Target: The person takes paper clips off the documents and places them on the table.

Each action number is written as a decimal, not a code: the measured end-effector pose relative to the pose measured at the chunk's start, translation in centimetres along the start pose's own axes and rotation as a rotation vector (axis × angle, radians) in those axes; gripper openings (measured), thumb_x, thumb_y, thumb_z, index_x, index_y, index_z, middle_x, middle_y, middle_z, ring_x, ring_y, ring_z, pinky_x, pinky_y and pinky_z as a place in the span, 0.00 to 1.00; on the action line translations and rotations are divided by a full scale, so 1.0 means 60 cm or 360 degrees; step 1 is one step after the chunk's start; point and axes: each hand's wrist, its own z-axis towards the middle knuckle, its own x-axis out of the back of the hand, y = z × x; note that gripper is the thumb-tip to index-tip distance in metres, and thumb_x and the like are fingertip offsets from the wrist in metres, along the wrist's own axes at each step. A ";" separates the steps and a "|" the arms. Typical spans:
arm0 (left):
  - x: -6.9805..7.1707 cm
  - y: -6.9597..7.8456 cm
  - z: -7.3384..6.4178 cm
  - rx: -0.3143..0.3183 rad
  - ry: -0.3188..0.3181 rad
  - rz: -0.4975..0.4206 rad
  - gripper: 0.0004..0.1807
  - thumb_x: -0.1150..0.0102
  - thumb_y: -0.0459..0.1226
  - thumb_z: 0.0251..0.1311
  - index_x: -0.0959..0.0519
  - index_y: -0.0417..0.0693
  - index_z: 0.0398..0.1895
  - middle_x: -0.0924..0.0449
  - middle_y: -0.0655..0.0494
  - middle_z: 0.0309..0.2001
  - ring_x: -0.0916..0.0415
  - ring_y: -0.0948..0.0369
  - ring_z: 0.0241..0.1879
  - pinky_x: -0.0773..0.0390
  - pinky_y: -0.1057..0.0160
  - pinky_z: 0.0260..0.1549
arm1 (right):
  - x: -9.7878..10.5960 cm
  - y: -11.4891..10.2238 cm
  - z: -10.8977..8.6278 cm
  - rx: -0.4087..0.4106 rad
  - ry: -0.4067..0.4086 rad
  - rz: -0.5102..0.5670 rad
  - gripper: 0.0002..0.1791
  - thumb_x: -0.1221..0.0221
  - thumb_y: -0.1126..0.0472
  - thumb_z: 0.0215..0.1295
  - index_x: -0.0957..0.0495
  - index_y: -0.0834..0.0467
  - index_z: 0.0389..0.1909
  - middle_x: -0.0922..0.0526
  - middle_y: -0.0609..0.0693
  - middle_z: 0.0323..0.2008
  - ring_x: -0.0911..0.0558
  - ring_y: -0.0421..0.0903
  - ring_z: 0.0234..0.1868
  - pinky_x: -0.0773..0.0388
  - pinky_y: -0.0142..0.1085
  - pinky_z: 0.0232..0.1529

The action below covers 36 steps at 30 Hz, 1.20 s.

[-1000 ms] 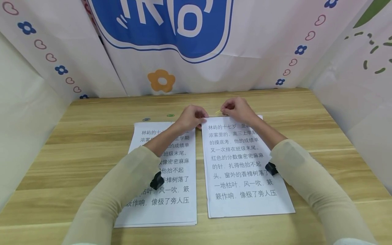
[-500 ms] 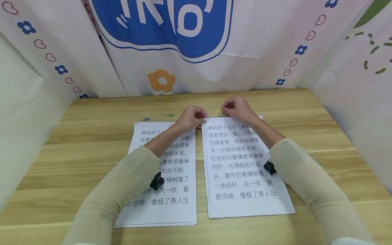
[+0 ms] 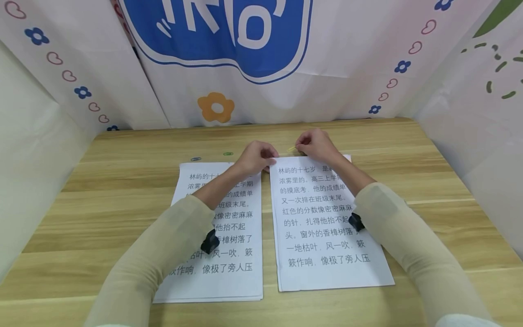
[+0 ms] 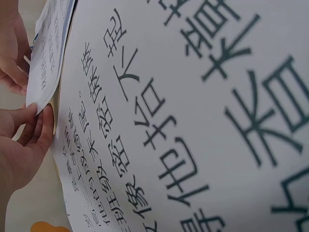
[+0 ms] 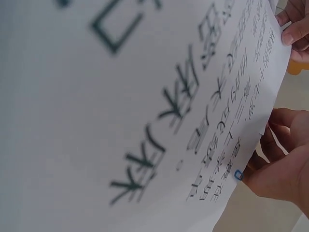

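Two stacks of printed paper lie side by side, the left paper stack [image 3: 237, 286] and the right paper stack [image 3: 323, 277]. My left hand [image 3: 255, 158] pinches the top left corner of the right stack between thumb and fingers, lifting it slightly in the left wrist view. At that stack's top edge is my right hand [image 3: 318, 144], its fingers curled. In the right wrist view, a blue paper clip [image 5: 238, 175] sits at the paper's edge, pinched at my right thumb. A yellow paper clip [image 3: 291, 148] shows beside the right fingertips, apparently on the table.
Behind the left stack, a second blue paper clip [image 3: 196, 159] and a green paper clip [image 3: 228, 154] lie on the wooden table [image 3: 102, 204]. A printed cloth backdrop [image 3: 327, 91] rises along the table's far edge, with white cloth at both sides.
My right forearm has swung slightly inward and the right hand has turned a little at the top edge. My left hand keeps its hold on the corner, and both stacks stay put.
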 end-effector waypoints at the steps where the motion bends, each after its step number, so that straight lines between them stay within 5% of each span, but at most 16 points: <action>1: 0.000 0.000 0.000 0.0000 -0.0002 -0.0001 0.08 0.39 0.21 0.66 0.17 0.33 0.45 0.19 0.43 0.42 0.20 0.54 0.38 0.13 0.64 0.37 | 0.000 0.000 0.001 -0.0011 -0.0002 -0.0007 0.06 0.38 0.67 0.71 0.14 0.65 0.41 0.14 0.58 0.38 0.20 0.51 0.41 0.24 0.37 0.44; 12: 0.003 0.001 0.001 -0.0003 -0.0008 -0.0001 0.07 0.39 0.22 0.66 0.17 0.33 0.45 0.19 0.43 0.42 0.19 0.53 0.38 0.13 0.64 0.37 | -0.008 -0.009 0.012 -0.0042 -0.0004 -0.0078 0.06 0.38 0.67 0.71 0.14 0.65 0.39 0.14 0.59 0.40 0.20 0.52 0.42 0.23 0.40 0.47; 24: 0.002 0.000 0.000 0.0004 -0.0001 0.0041 0.07 0.39 0.23 0.67 0.17 0.34 0.46 0.18 0.43 0.42 0.19 0.54 0.38 0.13 0.65 0.37 | -0.013 -0.006 0.017 -0.0135 -0.0019 -0.0163 0.05 0.37 0.65 0.70 0.14 0.63 0.38 0.16 0.56 0.35 0.22 0.50 0.37 0.27 0.36 0.39; 36: 0.001 -0.003 0.000 0.0008 -0.0003 0.0056 0.07 0.38 0.23 0.67 0.16 0.35 0.45 0.19 0.44 0.43 0.19 0.54 0.40 0.14 0.65 0.37 | -0.014 -0.009 0.020 -0.0185 -0.0022 -0.0283 0.07 0.38 0.64 0.69 0.13 0.64 0.39 0.13 0.58 0.39 0.20 0.53 0.42 0.24 0.44 0.48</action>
